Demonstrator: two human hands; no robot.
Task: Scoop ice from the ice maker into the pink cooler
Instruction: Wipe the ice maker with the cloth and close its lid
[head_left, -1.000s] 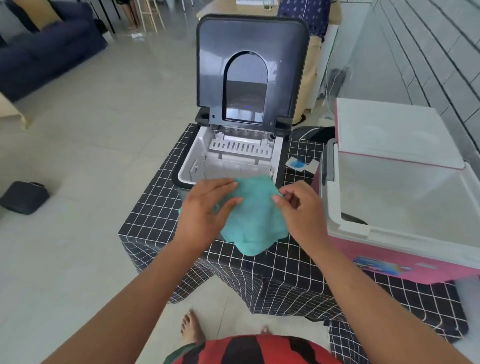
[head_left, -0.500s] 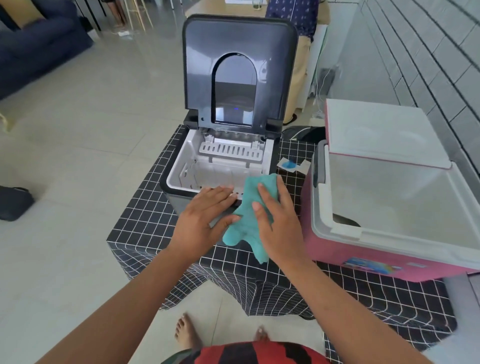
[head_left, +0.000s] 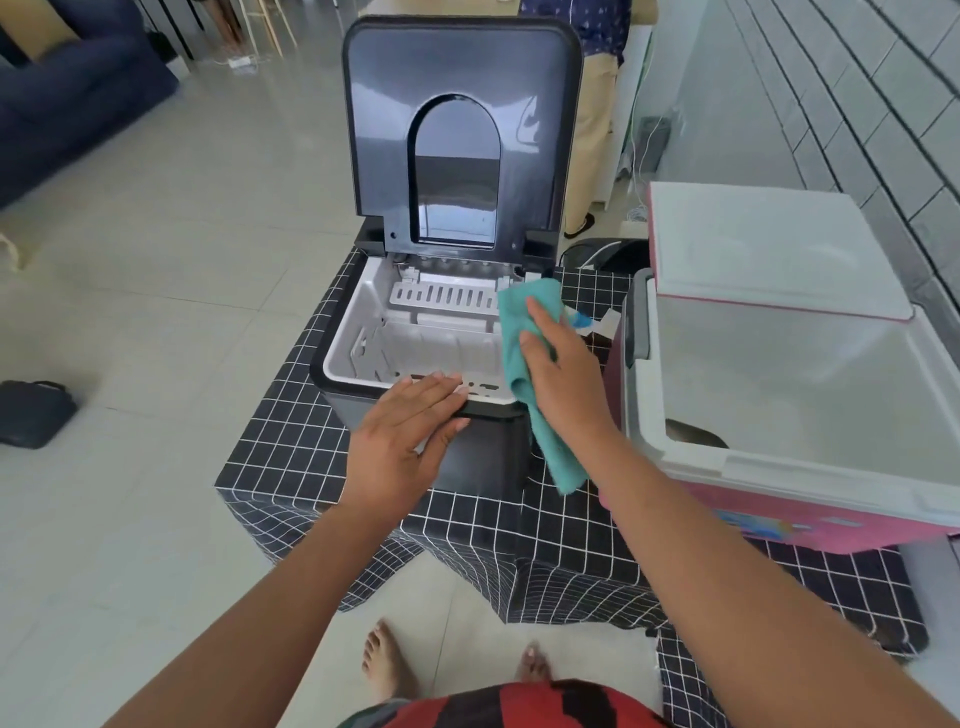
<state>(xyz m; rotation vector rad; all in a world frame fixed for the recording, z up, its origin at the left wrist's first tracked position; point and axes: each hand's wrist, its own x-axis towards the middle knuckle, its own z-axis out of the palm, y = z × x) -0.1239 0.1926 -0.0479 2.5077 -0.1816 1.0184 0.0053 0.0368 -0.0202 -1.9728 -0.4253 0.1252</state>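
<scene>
While the right hand pressed a teal cloth against the ice maker's right rim, the left hand lay flat, fingers spread, on its front edge. No ice showed inside; scooping looked finished. Beside it, the cooler stood open.

Teal cloth under right hand

Your right hand has carried the cloth from the front edge onto the ice maker's right rim, cloth now draped over that side, apparently pressed flat, your left hand off the cloth, flat on the front rim.
</scene>
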